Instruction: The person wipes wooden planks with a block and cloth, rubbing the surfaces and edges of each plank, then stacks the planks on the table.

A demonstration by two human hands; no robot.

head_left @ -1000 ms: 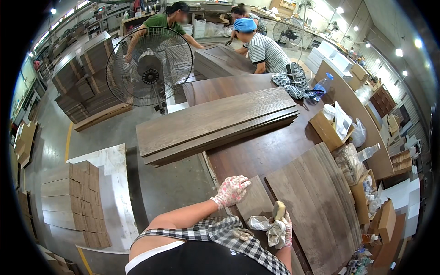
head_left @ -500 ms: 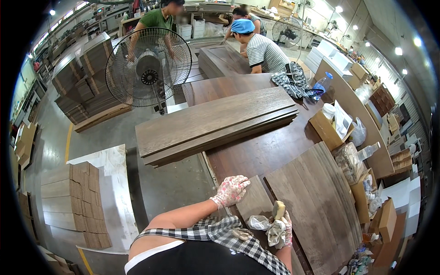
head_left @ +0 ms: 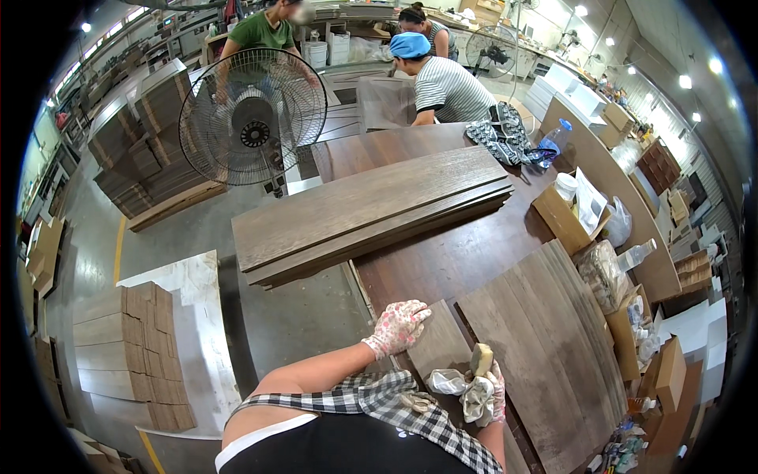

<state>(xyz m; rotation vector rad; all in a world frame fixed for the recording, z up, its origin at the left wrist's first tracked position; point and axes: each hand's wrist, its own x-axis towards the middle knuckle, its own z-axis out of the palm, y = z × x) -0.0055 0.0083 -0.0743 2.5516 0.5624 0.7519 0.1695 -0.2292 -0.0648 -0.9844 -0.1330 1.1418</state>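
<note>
In a white glove with pink dots, my left hand [head_left: 400, 327] is closed over the far end of a narrow grey-brown wooden board [head_left: 437, 340] in front of me. My right hand [head_left: 497, 390], gloved alike, is closed around a yellowish sponge-like block [head_left: 481, 359] above the same board. A crumpled pale rag [head_left: 477, 401] hangs against that hand; whether the fingers hold it too is unclear. Beside it shows a white crumpled piece [head_left: 447, 382], cloth or plastic. The board's near part is hidden behind my checked apron [head_left: 395, 403].
Several overlapping boards [head_left: 545, 340] lie to the right, and a board stack [head_left: 371, 209] crosses the brown table [head_left: 426, 276] ahead. Cartons [head_left: 570, 213] and bottles line the right edge. A large fan [head_left: 254, 130] stands beyond, near co-workers. Stacked boards [head_left: 126, 355] sit on the floor at left.
My hands keep almost the same places. In the background, the co-workers have shifted, and the dark panel beside the one in the blue cap now looks differently angled.
</note>
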